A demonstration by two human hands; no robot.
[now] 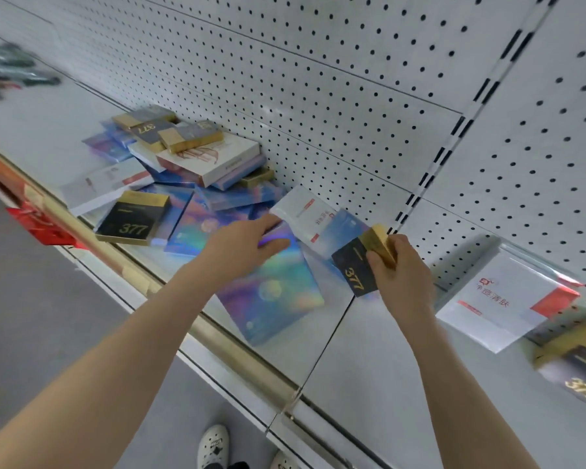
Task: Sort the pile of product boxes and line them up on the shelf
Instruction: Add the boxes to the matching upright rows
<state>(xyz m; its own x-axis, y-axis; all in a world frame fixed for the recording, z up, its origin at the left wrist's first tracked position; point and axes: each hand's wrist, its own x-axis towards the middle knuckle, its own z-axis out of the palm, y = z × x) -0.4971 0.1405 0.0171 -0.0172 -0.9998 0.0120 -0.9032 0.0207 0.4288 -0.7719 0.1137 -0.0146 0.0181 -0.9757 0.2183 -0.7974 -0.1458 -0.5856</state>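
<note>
A pile of product boxes (190, 170) lies on the white shelf (369, 360) against the pegboard: black-and-gold "377" boxes, iridescent blue ones, white ones. My right hand (400, 275) grips a black-and-gold "377" box (356, 269) lifted off the shelf. My left hand (244, 245) rests on a large iridescent box (278, 299), thumb under a white box's (305, 211) edge. To the right a white box with red print (501, 299) leans against the back wall. A blurred "377" box (579, 370) stands beside it.
White pegboard back wall (352, 79) with a slotted upright (454, 137). A gold rail (217, 336) with red price tags (44, 221) runs along the shelf's front edge. Blurred dark items (11, 72) lie far left. Shoes (214, 445) show on the grey floor.
</note>
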